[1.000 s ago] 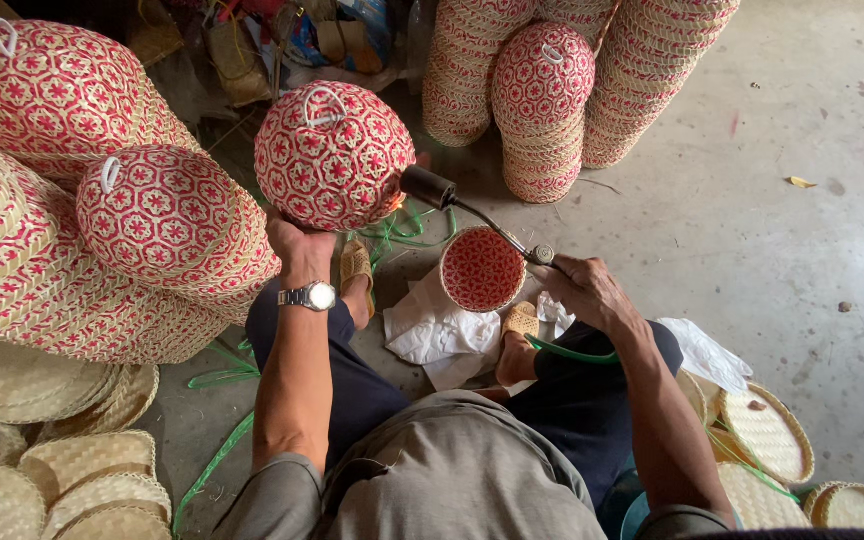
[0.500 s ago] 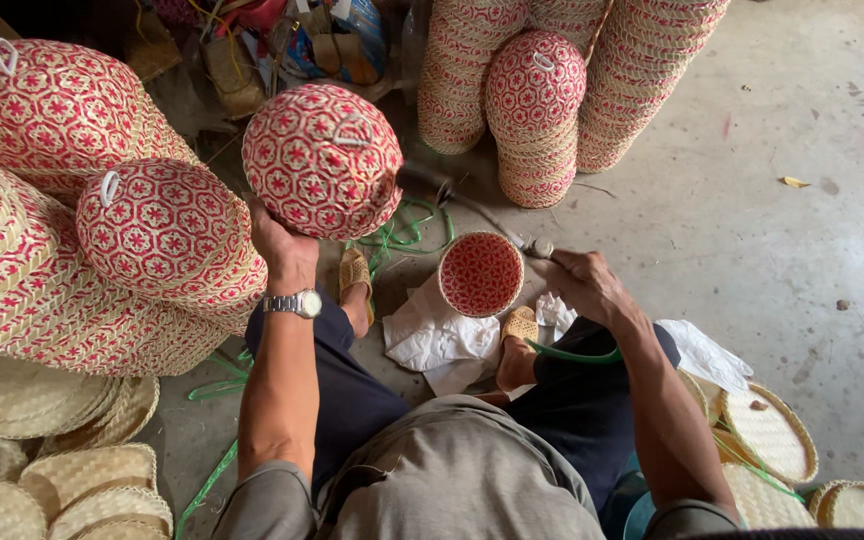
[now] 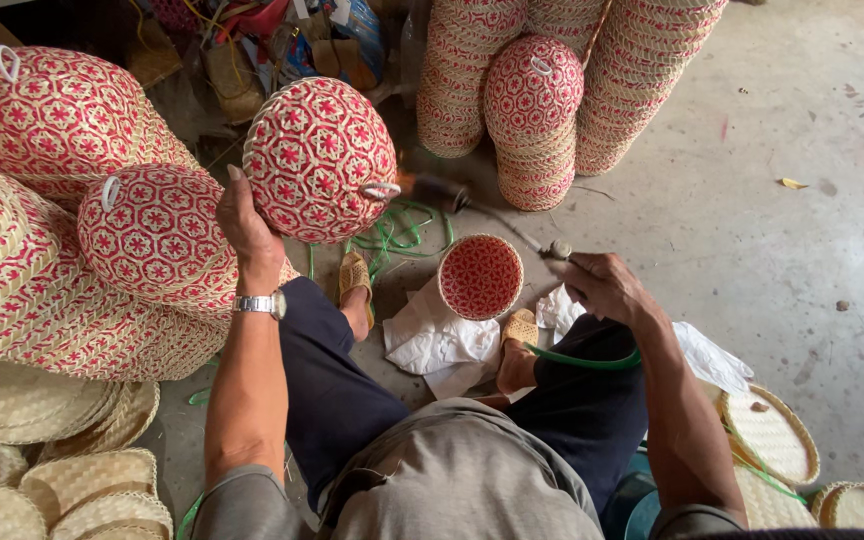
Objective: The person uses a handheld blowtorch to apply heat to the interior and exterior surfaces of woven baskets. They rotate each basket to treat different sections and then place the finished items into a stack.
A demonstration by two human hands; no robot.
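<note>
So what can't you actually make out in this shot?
- Head view: tip of the torch wand near the domed woven cover, blurred.
- Left hand: fingers hidden behind that cover.
- Right hand: grip hidden by its own back.
- Flat lids, cut off by the bottom edge.

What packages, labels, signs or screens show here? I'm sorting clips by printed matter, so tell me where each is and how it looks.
Bags or packets: a heap at the top, behind the woven dome that the left hand holds up; red, blue and brown, too blurred to tell more.
Wristwatch: on the left wrist; silver metal band, face not readable.
No signs or screens in view.
</note>
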